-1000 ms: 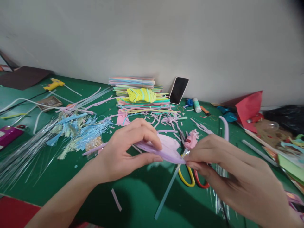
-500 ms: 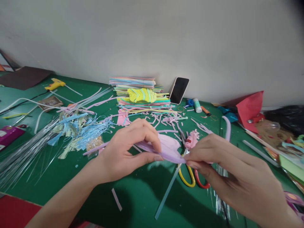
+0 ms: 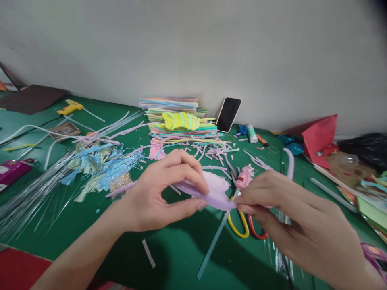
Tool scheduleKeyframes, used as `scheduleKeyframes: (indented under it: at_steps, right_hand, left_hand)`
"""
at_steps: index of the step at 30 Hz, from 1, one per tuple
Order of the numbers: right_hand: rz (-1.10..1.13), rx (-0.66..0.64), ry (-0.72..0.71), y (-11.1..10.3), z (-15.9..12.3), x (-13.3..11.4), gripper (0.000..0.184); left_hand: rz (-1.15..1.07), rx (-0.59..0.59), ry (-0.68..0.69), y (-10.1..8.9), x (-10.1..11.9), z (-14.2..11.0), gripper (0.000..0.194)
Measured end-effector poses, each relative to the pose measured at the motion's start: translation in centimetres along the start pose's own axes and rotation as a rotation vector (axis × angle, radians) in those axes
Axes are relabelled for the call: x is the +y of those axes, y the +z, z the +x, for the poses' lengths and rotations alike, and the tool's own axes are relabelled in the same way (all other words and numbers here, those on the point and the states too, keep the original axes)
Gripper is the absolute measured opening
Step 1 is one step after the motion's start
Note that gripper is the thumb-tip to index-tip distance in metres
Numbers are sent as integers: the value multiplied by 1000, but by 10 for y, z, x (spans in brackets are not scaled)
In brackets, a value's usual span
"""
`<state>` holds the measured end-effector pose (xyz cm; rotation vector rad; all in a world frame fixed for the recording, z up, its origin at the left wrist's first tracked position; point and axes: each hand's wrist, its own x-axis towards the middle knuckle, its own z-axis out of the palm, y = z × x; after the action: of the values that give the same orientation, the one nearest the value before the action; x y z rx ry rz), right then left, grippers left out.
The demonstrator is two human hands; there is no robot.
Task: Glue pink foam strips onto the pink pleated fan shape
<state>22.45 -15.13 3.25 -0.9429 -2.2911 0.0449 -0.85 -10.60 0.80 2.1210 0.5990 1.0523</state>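
A soft lilac petal-shaped piece point(image 3: 216, 185) is stretched between my hands above the table. My left hand point(image 3: 169, 189) holds its left part, the thumb below and the curled fingers on top. At the right, my right hand point(image 3: 290, 213) pinches the narrow end between thumb and fingertips. Just behind that pinch lies a pink fluffy item point(image 3: 244, 176) with a clear stem, partly covered by my right hand. Scissors with yellow and red handles point(image 3: 239, 225) lie under the right hand. A pale blue strip point(image 3: 213, 243) lies on the table below the piece.
Pipe cleaner bundles point(image 3: 181, 121) and a leaning phone point(image 3: 229, 114) stand by the wall. On the left lie tinsel and blue tassels point(image 3: 105, 165) and a yellow glue gun point(image 3: 70, 107). A glue stick point(image 3: 251, 133) and red paper point(image 3: 320, 141) are at the right.
The left fingertips have slid slightly right and down along the lilac piece, and its lower edge bows a little lower. The right hand keeps its pinch in nearly the same spot.
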Motion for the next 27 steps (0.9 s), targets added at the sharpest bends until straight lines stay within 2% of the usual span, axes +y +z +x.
scheduleKeyframes:
  at_steps: [12, 20, 27]
  right_hand:
    - [-9, 11, 7, 2, 2, 0, 13]
    - [14, 10, 21, 2, 1, 1, 14]
    - [5, 17, 25, 1, 0, 0, 16]
  left_hand:
    - [-1, 20, 8, -1, -2, 1, 14]
    - [-105, 53, 4, 1, -3, -1, 38]
    - [-158, 37, -49, 0, -4, -3, 37]
